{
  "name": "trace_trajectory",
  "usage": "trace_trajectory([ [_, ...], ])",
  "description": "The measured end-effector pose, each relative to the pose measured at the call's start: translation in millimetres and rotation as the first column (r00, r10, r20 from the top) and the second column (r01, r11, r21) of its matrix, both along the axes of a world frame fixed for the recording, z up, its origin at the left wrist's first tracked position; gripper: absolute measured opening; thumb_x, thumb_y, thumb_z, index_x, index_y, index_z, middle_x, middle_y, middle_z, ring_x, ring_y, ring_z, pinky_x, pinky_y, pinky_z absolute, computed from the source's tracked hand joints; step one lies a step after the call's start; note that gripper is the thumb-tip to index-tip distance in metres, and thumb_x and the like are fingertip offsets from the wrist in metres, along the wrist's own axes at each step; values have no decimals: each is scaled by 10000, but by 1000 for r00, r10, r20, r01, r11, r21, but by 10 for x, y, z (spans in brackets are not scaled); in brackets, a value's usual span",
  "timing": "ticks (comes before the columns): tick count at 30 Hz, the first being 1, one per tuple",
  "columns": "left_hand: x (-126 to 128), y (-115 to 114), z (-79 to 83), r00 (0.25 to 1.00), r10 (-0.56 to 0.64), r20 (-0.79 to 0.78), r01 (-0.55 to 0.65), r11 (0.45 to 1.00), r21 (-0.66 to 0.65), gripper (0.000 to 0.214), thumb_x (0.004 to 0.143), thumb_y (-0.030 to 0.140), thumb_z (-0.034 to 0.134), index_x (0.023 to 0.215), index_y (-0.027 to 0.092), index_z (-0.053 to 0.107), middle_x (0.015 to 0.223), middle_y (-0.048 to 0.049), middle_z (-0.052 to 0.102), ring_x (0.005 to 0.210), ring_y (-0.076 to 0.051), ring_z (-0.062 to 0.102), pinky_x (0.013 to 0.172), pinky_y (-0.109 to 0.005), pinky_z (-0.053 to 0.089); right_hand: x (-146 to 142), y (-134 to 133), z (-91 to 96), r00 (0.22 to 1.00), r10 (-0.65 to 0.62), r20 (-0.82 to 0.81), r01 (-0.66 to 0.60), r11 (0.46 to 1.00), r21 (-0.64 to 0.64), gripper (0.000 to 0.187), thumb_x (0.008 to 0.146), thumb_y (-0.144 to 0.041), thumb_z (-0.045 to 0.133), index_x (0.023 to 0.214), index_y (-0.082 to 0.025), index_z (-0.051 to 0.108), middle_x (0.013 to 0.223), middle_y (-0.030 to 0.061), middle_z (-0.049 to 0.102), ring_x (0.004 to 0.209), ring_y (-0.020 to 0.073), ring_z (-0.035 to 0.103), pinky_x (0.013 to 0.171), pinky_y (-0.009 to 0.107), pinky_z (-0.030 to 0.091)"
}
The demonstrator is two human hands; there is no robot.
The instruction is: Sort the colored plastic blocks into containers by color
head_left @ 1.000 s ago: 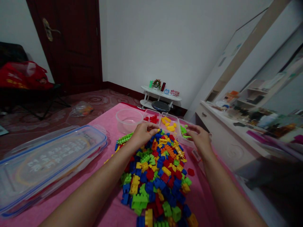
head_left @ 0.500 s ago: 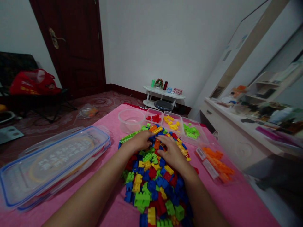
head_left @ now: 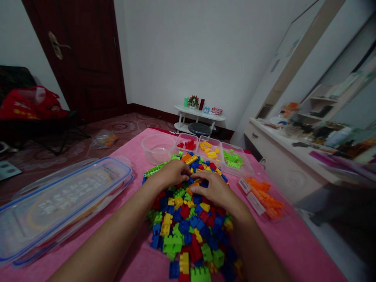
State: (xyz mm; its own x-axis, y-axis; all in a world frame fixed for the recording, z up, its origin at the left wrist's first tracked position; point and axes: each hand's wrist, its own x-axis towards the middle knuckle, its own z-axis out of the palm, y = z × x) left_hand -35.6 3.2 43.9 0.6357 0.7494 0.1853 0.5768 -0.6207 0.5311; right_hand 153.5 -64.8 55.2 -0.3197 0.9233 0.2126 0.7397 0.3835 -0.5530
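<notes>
A long heap of toy building bricks [head_left: 185, 227] in red, blue, yellow and green lies on the pink cloth. Over its far part is my left hand [head_left: 174, 173], its fingers bent down among the bricks and slightly apart; I make out no brick held in it. My right hand [head_left: 212, 187] faces it from the right, thumb and fingers spread. By that thumb sits an orange brick [head_left: 191, 188], which the hand does not appear to grip. An orange-and-yellow stretch of bricks [head_left: 189, 158] lies just beyond both hands.
Behind the heap stand a round clear tub [head_left: 158, 158] and clear boxes of red bricks [head_left: 188, 145], yellow bricks [head_left: 209, 149] and green bricks [head_left: 233, 158]. To the right is a container of orange pieces [head_left: 266, 197]. Stacked blue-rimmed lids [head_left: 67, 203] lie on the left.
The view has shifted slightly to the right. My right hand's thumb has come closer to the orange brick, and its fingers have bent more. The left hand remains over the same part of the heap.
</notes>
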Motion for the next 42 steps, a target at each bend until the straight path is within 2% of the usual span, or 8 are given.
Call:
trace_trajectory([
  [4,69,11,-52,998,45,35,-47,998,46,227,744,230,629,935,244,752,890,-36,742,818,-204,656,770,-272,472,312,57,49,975,-215,-49,219,970,101,265,767,-379,645,983,-248,723,1001,50,718,872,228,646,771,345,476],
  [9,170,-27,-177,984,139,114,-155,977,150,555,810,346,608,1336,187,529,1326,-140,545,1209,-283,515,1032,-393,390,655,95,-45,858,-466,217,451,885,116,337,751,-385,643,1044,-229,701,959,81,716,837,243,641,694,322,439],
  [13,233,-54,-315,987,105,120,-118,987,108,703,818,406,605,1450,217,363,1509,-138,317,1382,-302,320,1121,-440,289,629,101,-103,817,-441,373,460,887,41,361,744,-386,630,1061,-221,686,886,76,714,800,236,644,629,288,386],
  [18,292,-40,-379,990,81,115,-93,990,105,628,815,349,615,1393,173,443,1497,-160,327,1383,-303,318,1132,-430,284,548,87,-59,860,-341,378,378,926,-24,297,718,-285,597,998,-232,680,834,38,694,739,198,614,580,262,329],
  [25,435,132,-169,995,90,-51,-81,984,161,543,797,263,626,1320,174,515,1429,-156,416,1318,-280,410,1100,-399,336,568,49,-20,931,-246,271,287,950,-122,200,704,-266,600,883,-208,668,796,6,653,688,141,557,549,236,290],
  [32,591,433,-83,969,70,-237,-20,978,210,436,765,220,637,1197,167,628,1210,-120,613,1133,-254,564,968,-330,430,523,69,8,947,-288,142,304,946,-111,227,711,-255,624,918,-185,684,710,8,625,629,133,535,547,231,322],
  [38,532,241,-15,972,222,-76,-185,924,335,198,724,250,681,917,236,725,972,-56,672,932,-238,617,737,-297,460,430,144,-35,913,-359,-191,365,931,-7,366,706,-233,602,1060,-158,656,778,22,635,680,143,578,625,247,438],
  [42,478,11,94,946,231,229,-285,928,242,125,740,316,690,805,209,689,848,-25,680,790,-179,607,674,-262,429,326,168,-32,758,-299,-580,348,937,-30,431,691,-305,634,1084,-127,619,798,36,636,709,148,603,651,257,481],
])
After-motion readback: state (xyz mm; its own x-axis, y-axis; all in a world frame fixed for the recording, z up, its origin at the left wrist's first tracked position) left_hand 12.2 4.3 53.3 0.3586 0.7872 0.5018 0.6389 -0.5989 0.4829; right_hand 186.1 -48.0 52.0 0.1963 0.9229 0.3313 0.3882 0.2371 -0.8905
